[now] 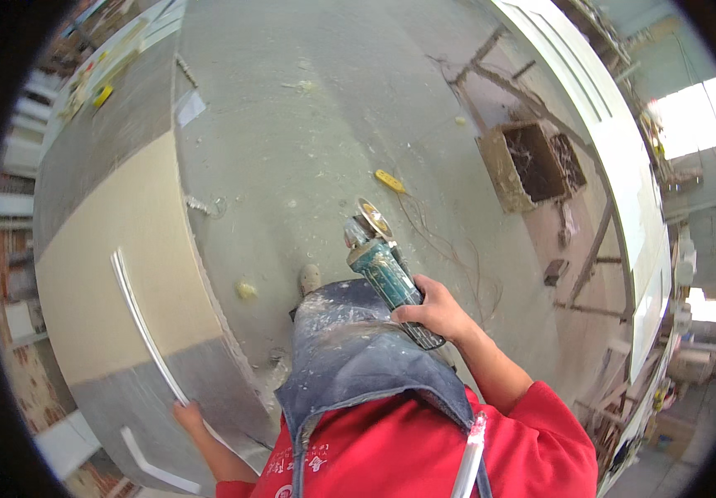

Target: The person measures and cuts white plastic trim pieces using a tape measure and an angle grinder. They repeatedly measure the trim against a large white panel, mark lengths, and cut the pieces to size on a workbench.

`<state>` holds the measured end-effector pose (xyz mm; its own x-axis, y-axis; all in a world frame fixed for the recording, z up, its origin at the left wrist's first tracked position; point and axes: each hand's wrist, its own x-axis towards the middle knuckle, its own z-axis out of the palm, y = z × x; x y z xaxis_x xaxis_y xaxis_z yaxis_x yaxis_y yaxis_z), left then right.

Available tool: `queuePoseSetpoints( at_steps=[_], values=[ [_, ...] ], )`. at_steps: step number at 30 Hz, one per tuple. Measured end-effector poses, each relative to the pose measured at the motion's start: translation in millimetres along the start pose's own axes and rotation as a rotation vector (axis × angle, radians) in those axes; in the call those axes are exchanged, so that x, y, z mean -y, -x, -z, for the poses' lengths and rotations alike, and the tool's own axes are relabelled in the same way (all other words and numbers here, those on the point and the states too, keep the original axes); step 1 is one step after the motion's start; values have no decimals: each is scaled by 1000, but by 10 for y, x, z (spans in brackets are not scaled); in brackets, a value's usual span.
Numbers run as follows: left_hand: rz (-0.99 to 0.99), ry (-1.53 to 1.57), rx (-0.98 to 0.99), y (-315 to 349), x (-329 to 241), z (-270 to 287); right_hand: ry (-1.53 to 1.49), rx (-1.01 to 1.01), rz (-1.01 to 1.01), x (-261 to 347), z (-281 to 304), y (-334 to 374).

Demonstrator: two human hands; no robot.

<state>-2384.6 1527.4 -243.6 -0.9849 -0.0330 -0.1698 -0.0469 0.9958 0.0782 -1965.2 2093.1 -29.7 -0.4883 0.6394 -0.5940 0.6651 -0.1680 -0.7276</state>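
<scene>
Here, right hand point(434, 310) fingers clamped round teal angle grinder point(384, 272), disc well beyond them

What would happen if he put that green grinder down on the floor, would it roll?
Probably a little: the angle grinder has a rounded body, though its disc end would likely stop it. It looks stiff and fairly heavy; the right hand wraps fully around it.

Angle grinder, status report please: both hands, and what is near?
Right hand shut on teal angle grinder, disc pointing away. Left hand on the panel edge, near the metal strip. Yellow tool, loose wires on floor ahead.
</scene>
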Motion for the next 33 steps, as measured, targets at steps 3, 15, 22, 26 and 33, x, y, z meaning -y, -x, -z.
queuePoseSetpoints(
  at_steps=[3,15,22,26,33],
  values=[
    [-23,-177,-25,-10,-988,418,-15,12,8,267,25,-386],
    [331,1525,1235,2234,-6986,350,8,44,323,465,992,-2215],
    [572,1325,1171,2080,-7404,-465,-335,84,-181,-1169,2066,-3517],
    [586,1239,1252,1801,-7472,-944,38,-96,-240,-2254,1967,-4644],
    [884,1272,1390,1517,-7259,-2152,321,-263,-448,-3767,1117,-6356]
  ],
)
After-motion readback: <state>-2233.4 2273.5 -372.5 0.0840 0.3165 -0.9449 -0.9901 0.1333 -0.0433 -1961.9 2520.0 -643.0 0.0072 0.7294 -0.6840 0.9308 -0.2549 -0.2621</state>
